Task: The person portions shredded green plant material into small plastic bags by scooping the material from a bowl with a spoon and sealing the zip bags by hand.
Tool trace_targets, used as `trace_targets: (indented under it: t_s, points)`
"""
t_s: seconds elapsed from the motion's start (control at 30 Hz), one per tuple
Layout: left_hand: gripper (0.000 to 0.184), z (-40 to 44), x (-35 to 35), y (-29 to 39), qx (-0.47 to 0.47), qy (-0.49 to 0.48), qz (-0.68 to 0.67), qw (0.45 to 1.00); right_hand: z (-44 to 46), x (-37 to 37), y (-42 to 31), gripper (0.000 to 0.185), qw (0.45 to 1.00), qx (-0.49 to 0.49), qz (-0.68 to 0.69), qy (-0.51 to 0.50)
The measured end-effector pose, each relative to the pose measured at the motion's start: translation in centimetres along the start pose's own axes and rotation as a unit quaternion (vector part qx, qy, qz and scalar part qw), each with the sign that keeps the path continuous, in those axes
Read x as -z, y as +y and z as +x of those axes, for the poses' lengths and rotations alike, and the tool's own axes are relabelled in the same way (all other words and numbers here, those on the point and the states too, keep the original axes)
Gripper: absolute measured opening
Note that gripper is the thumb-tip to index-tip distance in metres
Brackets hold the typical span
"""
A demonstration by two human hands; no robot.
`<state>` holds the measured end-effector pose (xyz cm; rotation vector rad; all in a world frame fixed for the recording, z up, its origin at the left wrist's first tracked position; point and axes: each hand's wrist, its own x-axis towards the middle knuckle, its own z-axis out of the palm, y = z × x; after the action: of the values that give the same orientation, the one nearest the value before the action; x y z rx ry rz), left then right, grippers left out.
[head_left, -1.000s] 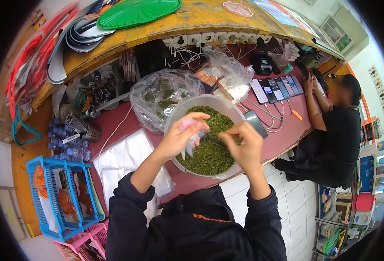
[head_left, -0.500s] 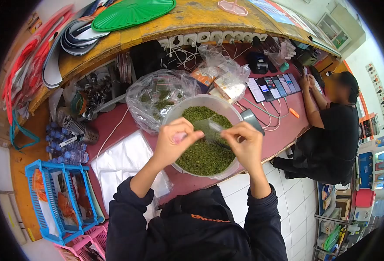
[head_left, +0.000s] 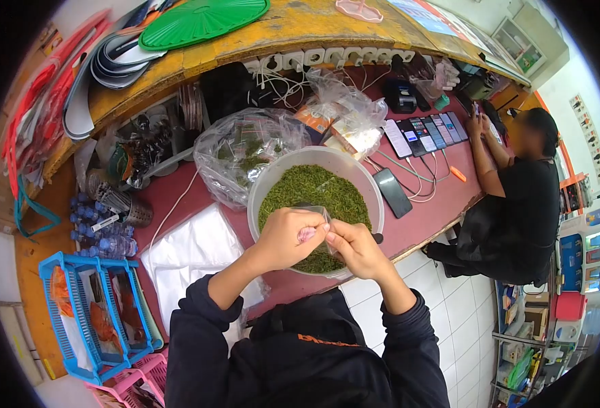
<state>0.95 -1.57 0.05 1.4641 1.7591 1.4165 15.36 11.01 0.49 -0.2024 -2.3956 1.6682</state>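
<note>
Over the near half of a white plastic tub [head_left: 375,187] my two hands meet with closed fingers. A small clear plastic bag [head_left: 319,212] is pinched between them, mostly hidden by the fingers. My left hand [head_left: 285,239] also has something pinkish [head_left: 307,234] tucked in its curled fingers, too covered to name. My right hand [head_left: 358,249] grips the bag's edge between thumb and forefinger. Chopped dry green herb [head_left: 317,187] fills much of the tub below. Behind it on the left, a large clear bag [head_left: 222,160] holds small packets of green stuff.
White plastic bags [head_left: 195,245] lie left of the tub. Blue baskets [head_left: 96,313] stand at the far left. A dark phone [head_left: 392,194], cables and a row of phones [head_left: 429,132] lie on the right. A person [head_left: 517,197] sits beyond, holding a phone.
Both hands have come together and moved lower, toward the tub's near side. The small bag, stretched between them before, is now bunched at the fingertips.
</note>
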Motion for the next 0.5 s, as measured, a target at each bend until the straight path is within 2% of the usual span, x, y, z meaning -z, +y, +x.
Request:
trace_targets:
  t_s: [0.03,0.07,0.13,0.17,0.27,0.3,0.33,0.37,0.43,0.5]
  points:
    - [0.019,-0.4,0.0,0.0,-0.023,-0.001,0.076,0.997,0.0,0.0,-0.4,0.021,0.997,0.028,-0.073,0.022]
    - [0.014,-0.6,0.0,0.0,-0.045,-0.003,0.151,0.987,-0.1,0.1,-0.3,0.021,0.997,0.029,-0.073,0.022]
    - [0.016,-0.9,0.1,0.2,-0.041,0.015,0.176,0.983,-0.1,0.5,0.0,0.019,0.962,-0.021,-0.211,0.17]
    - [0.019,-1.0,0.2,0.4,-0.036,0.034,0.201,0.978,0.0,0.9,-0.2,0.019,0.957,-0.032,-0.23,0.176]
    - [0.023,-0.1,1.0,1.6,-0.054,0.092,0.161,0.981,0.0,1.5,-1.1,0.017,0.966,-0.066,-0.209,0.134]
    - [0.03,0.2,1.9,1.9,0.019,0.046,0.177,0.983,-0.1,1.7,-0.8,0.017,0.966,-0.067,-0.21,0.137]
    - [0.03,0.5,2.4,1.4,0.017,0.044,0.176,0.983,-0.2,2.0,-0.2,0.013,0.985,-0.048,-0.12,0.113]
    - [0.029,0.8,2.7,0.6,0.018,-0.015,0.206,0.978,-0.3,2.2,0.1,0.011,0.995,-0.027,-0.028,0.087]
    - [0.031,1.4,3.2,-1.7,0.026,-0.12,0.247,0.961,-0.3,3.1,-0.4,0.011,0.993,-0.054,-0.048,0.091]
    - [0.035,1.3,3.0,-2.5,0.002,-0.091,0.266,0.96,-0.2,3.6,-1.0,0.017,0.989,-0.083,-0.069,0.097]
